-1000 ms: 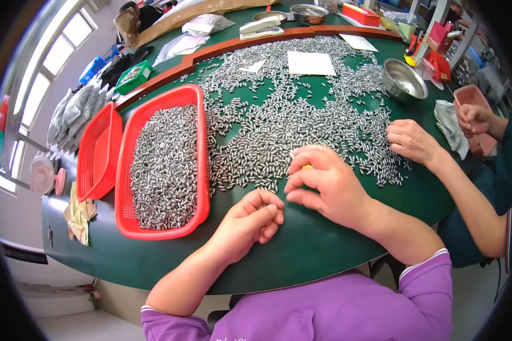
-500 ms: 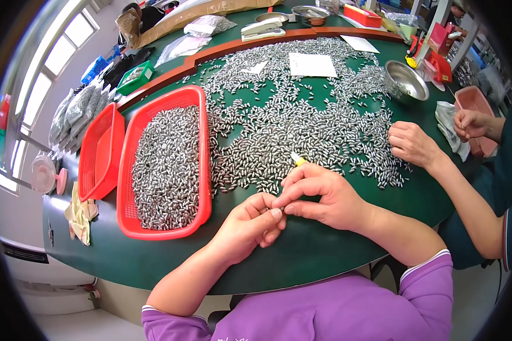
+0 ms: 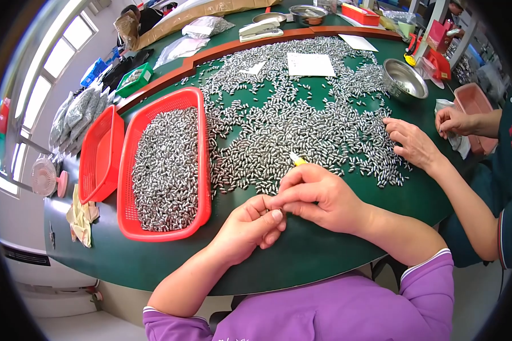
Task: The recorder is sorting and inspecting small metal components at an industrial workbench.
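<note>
The left hand [image 3: 249,226] pinches one small metal piece; the right hand [image 3: 318,196] grips a yellow tool [image 3: 297,160], close together above the worktop [image 3: 324,250] for fine work.

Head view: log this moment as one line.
left hand pinching small metal piece | right hand holding yellow-tipped tool | hands touching | red basket of metal pieces at left | co-worker's hand on pile

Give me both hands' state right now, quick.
Left hand: fingers pinched, contents hidden.
Right hand: closed on a yellow-tipped tool.
</note>
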`<state>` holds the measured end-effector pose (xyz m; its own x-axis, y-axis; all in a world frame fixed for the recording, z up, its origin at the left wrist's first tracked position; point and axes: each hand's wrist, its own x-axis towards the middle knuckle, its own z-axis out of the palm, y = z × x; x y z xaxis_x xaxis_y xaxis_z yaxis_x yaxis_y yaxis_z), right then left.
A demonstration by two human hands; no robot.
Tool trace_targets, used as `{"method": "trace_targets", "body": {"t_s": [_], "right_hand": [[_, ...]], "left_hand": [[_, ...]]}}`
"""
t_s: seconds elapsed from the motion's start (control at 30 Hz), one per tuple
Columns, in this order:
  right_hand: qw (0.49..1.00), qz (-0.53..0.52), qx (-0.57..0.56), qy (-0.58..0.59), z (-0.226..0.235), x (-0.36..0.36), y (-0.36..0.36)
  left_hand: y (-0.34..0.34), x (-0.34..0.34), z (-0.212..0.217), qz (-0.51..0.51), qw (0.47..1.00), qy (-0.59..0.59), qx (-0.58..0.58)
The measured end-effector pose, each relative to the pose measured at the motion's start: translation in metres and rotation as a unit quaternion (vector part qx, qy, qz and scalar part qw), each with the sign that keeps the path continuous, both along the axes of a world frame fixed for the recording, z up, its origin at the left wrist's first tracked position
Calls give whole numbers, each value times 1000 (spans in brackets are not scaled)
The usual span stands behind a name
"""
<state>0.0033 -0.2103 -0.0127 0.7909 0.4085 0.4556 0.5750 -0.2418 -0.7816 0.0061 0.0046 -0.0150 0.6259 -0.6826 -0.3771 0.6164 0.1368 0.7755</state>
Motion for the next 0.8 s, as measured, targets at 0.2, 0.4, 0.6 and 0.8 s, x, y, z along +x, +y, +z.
{"method": "trace_targets", "body": {"t_s": [0.2,0.4,0.6,0.8], "right_hand": [[984,-122,-96,-90,0,9,-11],[965,-178,-150,-120,1,10,-14],[957,-167,-193,-135,-10,12,-14],[951,-161,-230,-129,-10,10,-12]], "left_hand": [[1,0,-3,9,999,-20,-43],[0,0,-3,19,999,-35,-24],[0,1,-4,31,999,-19,-36],[1,3,-4,17,999,-16,-39]]}}
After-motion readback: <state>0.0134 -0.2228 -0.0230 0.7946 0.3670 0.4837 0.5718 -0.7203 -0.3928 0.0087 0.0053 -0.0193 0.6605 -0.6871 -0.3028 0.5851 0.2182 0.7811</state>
